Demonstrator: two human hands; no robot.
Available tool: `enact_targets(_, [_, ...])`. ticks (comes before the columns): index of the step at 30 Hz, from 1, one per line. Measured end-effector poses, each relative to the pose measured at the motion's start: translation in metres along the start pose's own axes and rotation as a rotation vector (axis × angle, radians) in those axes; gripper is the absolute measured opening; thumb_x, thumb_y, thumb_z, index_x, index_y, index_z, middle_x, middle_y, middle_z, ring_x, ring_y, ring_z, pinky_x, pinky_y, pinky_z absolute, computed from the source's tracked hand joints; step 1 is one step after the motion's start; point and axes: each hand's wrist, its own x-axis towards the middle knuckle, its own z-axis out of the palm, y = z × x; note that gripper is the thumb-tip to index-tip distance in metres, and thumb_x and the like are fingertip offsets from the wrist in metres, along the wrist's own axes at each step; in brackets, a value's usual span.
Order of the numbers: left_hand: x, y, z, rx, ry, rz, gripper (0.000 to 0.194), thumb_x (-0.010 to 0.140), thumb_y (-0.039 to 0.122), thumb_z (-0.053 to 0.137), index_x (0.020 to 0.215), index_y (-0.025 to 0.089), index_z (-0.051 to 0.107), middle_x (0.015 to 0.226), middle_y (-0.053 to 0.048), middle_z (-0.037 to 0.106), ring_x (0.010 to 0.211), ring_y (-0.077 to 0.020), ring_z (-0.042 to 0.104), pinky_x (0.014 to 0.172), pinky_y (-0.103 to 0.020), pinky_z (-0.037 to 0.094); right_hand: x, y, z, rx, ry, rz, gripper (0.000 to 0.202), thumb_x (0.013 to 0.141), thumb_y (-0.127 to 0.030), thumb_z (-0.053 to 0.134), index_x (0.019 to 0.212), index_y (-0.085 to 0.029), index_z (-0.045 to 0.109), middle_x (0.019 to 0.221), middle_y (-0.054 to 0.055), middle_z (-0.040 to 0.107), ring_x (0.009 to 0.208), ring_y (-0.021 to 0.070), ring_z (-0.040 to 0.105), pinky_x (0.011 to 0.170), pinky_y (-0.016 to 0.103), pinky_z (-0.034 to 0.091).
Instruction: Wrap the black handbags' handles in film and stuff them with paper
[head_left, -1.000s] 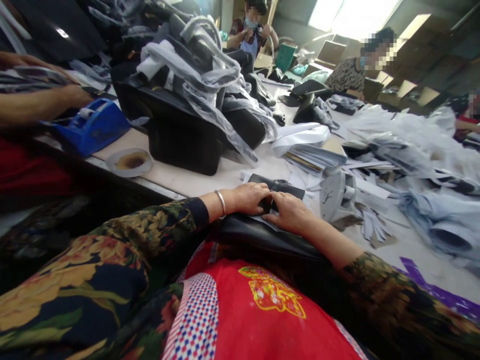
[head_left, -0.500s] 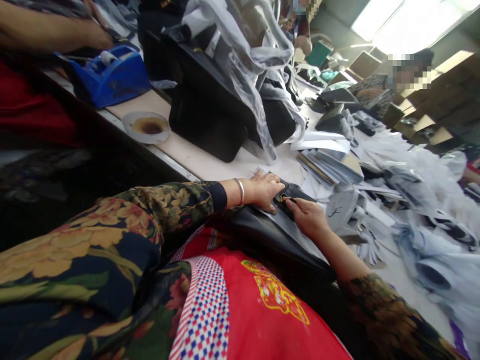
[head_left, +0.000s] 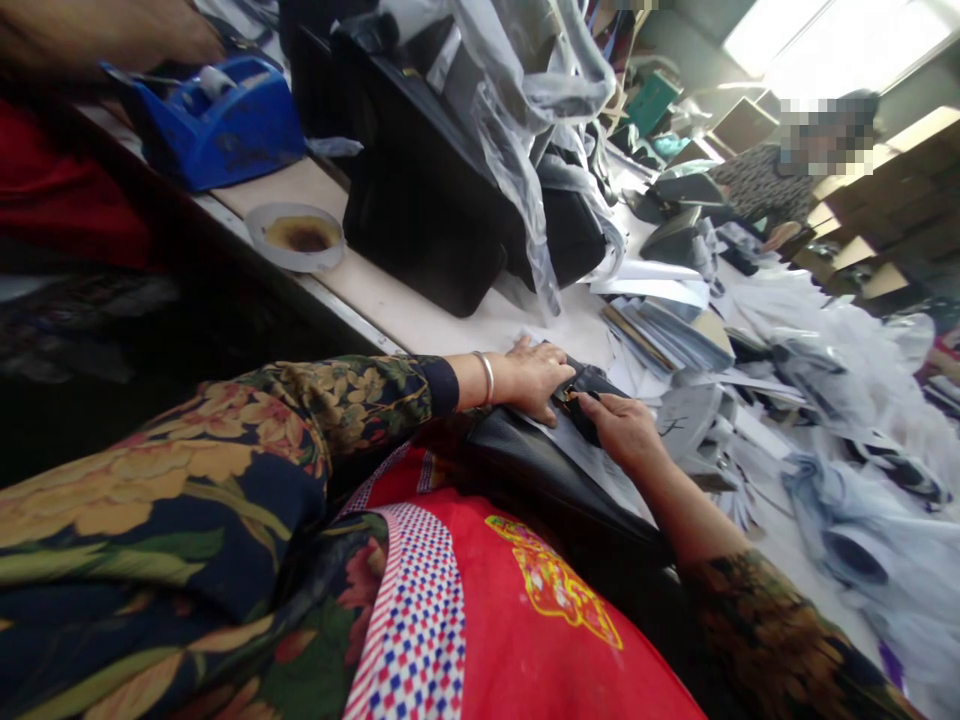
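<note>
A black leather-like bag (head_left: pixel 517 445) lies across the table edge in front of me, with a whitish sheet (head_left: pixel 592 465) on top of it. My left hand (head_left: pixel 536 380), a silver bangle on its wrist, rests palm down on the bag with fingers stretched out. Close beside it, my right hand (head_left: pixel 622 430) pinches a short black strap (head_left: pixel 585 418) next to a small gold-coloured metal fitting (head_left: pixel 570 392). The finer parts between the fingers are partly hidden.
Beyond my hands stands a larger black bag (head_left: pixel 427 210) with plastic-wrapped handles. To the left are a blue tape dispenser (head_left: pixel 225 125) and a round dish (head_left: pixel 296 238) with brown residue. Papers (head_left: pixel 667 335) and plastic wrap (head_left: pixel 847 310) lie right. A co-worker's arm (head_left: pixel 112 35) is upper left.
My right hand has shifted very slightly, and more of the black strap shows under its fingers. My left hand stays on the bag. The view has tilted a little.
</note>
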Motion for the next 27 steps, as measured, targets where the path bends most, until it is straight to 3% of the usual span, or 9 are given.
enact_targets(7, [0.0,-0.003,0.002,-0.01,0.012,0.015,0.075,0.07,0.051,0.073,0.134,0.016,0.056,0.145,-0.02,0.05,0.133,-0.0383,0.041,0.11,-0.059,0.027,-0.004,-0.01,0.003,-0.13,0.025,-0.019,0.051,0.088,-0.06,0.049,0.059,-0.021,0.065,0.059,0.005,0.064,0.06,0.0197,0.057,0.057,0.031,0.038])
enact_targets(11, [-0.002,-0.002,0.0,-0.015,0.012,0.009,0.074,0.07,0.049,0.073,0.134,0.016,0.056,0.143,-0.021,0.05,0.133,-0.0389,0.042,0.11,-0.06,0.027,-0.009,-0.012,0.006,-0.182,-0.008,-0.107,0.043,0.094,-0.049,0.047,0.099,-0.02,0.079,0.094,0.01,0.079,0.088,0.0276,0.072,0.075,0.034,0.05])
enact_targets(14, [-0.004,0.001,-0.003,-0.013,0.003,-0.003,0.072,0.072,0.048,0.073,0.133,0.016,0.056,0.143,-0.021,0.051,0.133,-0.039,0.042,0.111,-0.062,0.025,-0.012,-0.011,0.009,-0.295,-0.04,-0.22,0.04,0.096,-0.04,0.048,0.118,-0.02,0.076,0.122,0.01,0.074,0.112,0.0305,0.069,0.093,0.038,0.052])
enact_targets(18, [-0.009,0.003,-0.011,-0.027,0.034,-0.003,0.076,0.073,0.053,0.072,0.137,0.016,0.054,0.149,-0.022,0.044,0.139,-0.0404,0.036,0.113,-0.065,0.023,-0.017,-0.011,0.01,-0.46,-0.12,-0.398,0.038,0.098,-0.03,0.047,0.125,-0.019,0.071,0.14,0.008,0.063,0.124,0.0303,0.063,0.104,0.042,0.049])
enact_targets(23, [-0.017,-0.007,-0.016,-0.122,0.135,-0.063,0.072,0.075,0.055,0.072,0.135,0.017,0.058,0.147,-0.018,0.048,0.133,-0.0348,0.047,0.112,-0.048,0.037,-0.017,-0.015,0.006,-0.627,-0.146,-0.468,0.036,0.095,-0.023,0.05,0.123,-0.018,0.071,0.145,0.01,0.059,0.116,0.0351,0.065,0.098,0.052,0.052])
enact_targets(27, [-0.029,-0.022,-0.013,-0.131,0.246,-0.132,0.059,0.079,0.046,0.071,0.125,0.01,0.064,0.13,-0.018,0.062,0.123,-0.0306,0.056,0.105,-0.037,0.046,-0.016,-0.011,0.006,-0.46,-0.074,-0.498,0.033,0.089,-0.027,0.058,0.117,-0.015,0.073,0.137,0.015,0.064,0.12,0.0312,0.064,0.105,0.043,0.05])
